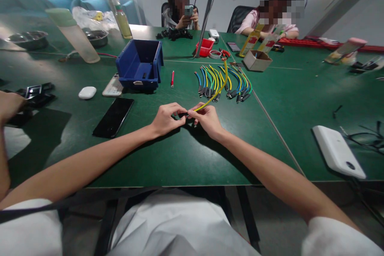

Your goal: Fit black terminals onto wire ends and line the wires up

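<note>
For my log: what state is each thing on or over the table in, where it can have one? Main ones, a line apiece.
Left hand: pinching the black sleeve
Right hand: pinching the yellow wire
Yellow wire: curved, far end raised
Loose wires: laid out in two groups
Blue bin: upright, open-topped
Black phone: flat, screen dark
White case: closed
Cardboard box: open-topped

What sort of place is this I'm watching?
Probably an assembly workroom: a broad green worktable, short cables laid side by side, and a blue open-topped bin.
</note>
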`<action>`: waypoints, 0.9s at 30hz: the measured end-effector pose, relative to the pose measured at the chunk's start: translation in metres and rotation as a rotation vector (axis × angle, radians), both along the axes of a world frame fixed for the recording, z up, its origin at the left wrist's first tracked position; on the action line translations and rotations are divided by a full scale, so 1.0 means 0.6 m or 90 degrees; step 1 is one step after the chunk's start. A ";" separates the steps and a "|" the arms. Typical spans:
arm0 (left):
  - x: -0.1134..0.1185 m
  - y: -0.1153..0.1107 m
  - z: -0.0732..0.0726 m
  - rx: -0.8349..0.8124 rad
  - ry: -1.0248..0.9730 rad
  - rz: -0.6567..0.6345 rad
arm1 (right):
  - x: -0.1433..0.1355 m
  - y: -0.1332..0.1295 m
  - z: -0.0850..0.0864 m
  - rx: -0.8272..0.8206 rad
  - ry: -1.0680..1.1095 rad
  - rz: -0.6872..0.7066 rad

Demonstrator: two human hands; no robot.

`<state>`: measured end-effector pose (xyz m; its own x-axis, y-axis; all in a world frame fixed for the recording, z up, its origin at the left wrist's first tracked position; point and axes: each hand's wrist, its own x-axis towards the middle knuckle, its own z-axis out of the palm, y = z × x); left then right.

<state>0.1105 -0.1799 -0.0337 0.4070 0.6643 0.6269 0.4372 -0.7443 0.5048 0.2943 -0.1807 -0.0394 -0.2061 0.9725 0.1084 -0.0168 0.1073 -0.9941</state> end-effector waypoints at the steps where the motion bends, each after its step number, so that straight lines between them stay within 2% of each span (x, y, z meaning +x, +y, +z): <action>1: 0.000 0.000 -0.001 -0.002 0.001 -0.002 | 0.000 -0.001 0.002 -0.007 -0.001 0.004; 12: 0.000 0.000 -0.001 0.006 -0.003 -0.007 | 0.003 -0.002 0.008 -0.043 0.013 0.021; 21: 0.000 0.000 -0.007 -0.029 -0.029 -0.006 | 0.005 -0.003 0.015 -0.076 0.025 0.032; 27: -0.001 -0.001 0.002 -0.040 -0.021 0.000 | 0.003 -0.003 0.020 -0.058 0.052 -0.009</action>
<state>0.1102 -0.1804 -0.0324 0.3867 0.7031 0.5968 0.4205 -0.7103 0.5645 0.2961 -0.1826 -0.0273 -0.1862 0.9819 0.0351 -0.0974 0.0171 -0.9951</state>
